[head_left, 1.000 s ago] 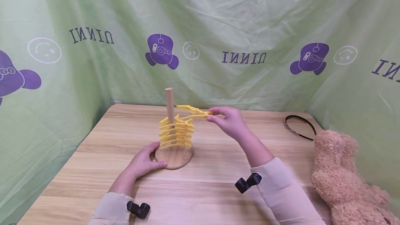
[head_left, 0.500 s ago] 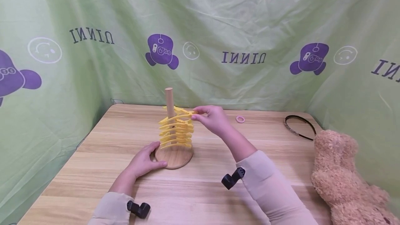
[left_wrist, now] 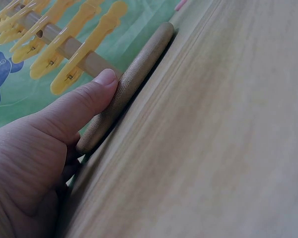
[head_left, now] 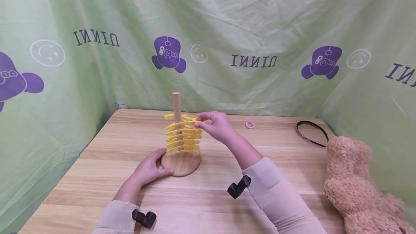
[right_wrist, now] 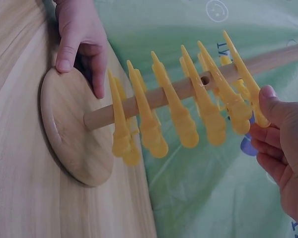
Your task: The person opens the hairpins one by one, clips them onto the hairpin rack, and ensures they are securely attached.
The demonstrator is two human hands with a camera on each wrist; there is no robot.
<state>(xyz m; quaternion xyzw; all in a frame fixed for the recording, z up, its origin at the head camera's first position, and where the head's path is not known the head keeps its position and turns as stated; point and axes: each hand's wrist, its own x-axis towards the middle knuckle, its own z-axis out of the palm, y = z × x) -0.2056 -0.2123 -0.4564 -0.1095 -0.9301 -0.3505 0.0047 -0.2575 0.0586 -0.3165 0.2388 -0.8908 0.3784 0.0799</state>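
Note:
A wooden stand with an upright post [head_left: 177,105] and a round base [head_left: 181,163] is on the table. My left hand [head_left: 147,169] holds the base at its left rim, thumb on top, as the left wrist view also shows. Several yellow hair clips [right_wrist: 181,119] sit one above another along the post. My right hand [head_left: 216,127] pinches the handle end of the topmost yellow hair clip [right_wrist: 243,74] between thumb and fingers. That clip's two arms reach past the post on either side, above the others. Whether they touch the post is hard to tell.
A pink ring-shaped band [head_left: 249,125] lies toward the back of the wooden table [head_left: 260,147]. Farther right is a dark headband [head_left: 308,133]. A fluffy brown plush toy [head_left: 351,183] occupies the right edge. Green printed cloth [head_left: 208,17] hangs behind and at the sides.
My right hand has moved left with the hair clip, from beside the post to around it, then slightly lower. The pink band has come into sight. The left hand stays on the base.

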